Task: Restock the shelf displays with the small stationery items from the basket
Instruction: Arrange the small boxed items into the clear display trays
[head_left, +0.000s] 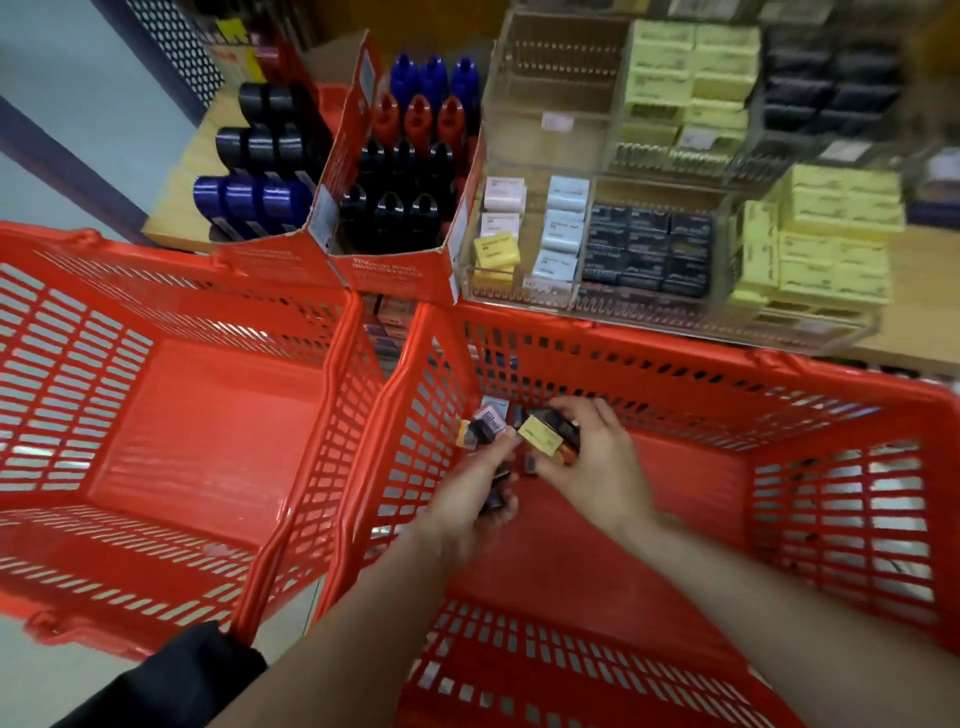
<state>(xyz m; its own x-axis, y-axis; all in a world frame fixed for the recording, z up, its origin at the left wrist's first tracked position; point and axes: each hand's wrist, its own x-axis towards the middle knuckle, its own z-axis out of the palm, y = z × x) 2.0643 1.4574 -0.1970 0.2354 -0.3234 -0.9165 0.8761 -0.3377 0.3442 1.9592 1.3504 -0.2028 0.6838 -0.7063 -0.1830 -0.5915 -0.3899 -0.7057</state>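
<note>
Both my hands reach into the right red basket (675, 374), at its far left corner. My left hand (475, 506) grips several small dark boxes, with a pink one (492, 420) sticking out at its fingertips. My right hand (597, 462) pinches a small yellow box (540, 440) together with a dark one. More small boxes lie under the hands on the basket floor. Above the basket a clear acrylic display (519, 299) holds rows of pink, yellow, pale blue, black and pale yellow boxes.
A second red basket (171, 415) stands to the left with nothing in it. Two red cardboard display boxes (395, 270) with blue, red and black bottles stand on the wooden shelf (914, 312). A perforated panel rises at the top left.
</note>
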